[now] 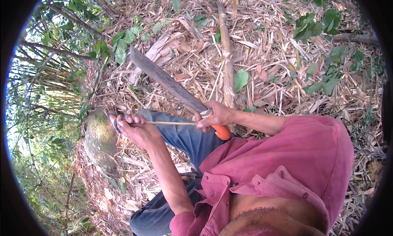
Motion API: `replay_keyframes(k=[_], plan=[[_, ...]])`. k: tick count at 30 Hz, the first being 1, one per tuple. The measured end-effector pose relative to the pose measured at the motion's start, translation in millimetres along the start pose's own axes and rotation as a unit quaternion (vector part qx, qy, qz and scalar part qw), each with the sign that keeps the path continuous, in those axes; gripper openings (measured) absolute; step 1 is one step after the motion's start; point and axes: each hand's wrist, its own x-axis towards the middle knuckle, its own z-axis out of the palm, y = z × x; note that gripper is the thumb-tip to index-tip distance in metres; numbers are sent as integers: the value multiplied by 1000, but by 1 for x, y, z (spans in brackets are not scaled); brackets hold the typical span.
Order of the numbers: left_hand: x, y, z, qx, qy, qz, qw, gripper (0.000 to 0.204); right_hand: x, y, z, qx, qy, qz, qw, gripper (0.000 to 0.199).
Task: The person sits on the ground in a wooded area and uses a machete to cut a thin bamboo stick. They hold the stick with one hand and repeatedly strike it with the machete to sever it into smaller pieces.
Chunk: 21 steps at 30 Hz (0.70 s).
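Note:
My right hand is closed round the orange handle of a machete. Its long dark blade slants up and to the left, above my knee. A thin, pale bamboo strip stretches between my hands, below the blade and apart from it. Its left end lies in my left hand, whose fingers are curled over it. The right end meets the thumb and fingers of my right hand beside the handle; how firmly they pinch it cannot be seen.
Under my arms is my bent leg in blue jeans. Dry leaves and shavings cover the ground. A bamboo pole lies beyond my right hand. A rounded, mossy lump is left of my left hand. Branches and bamboo stems crowd the left side.

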Motion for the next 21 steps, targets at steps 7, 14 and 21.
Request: replay_keyframes(k=[7,14,21], plan=[[4,-8,0,160,34,14,986,28,18,-10,-27,-44,158,-57,985,23],[11,-27,-28,174,-10,-47,984,22,28,-24,-63,-52,213,-122,968,19],[11,-37,-33,160,-10,-77,984,19,27,-18,-76,-61,219,-130,965,19]])
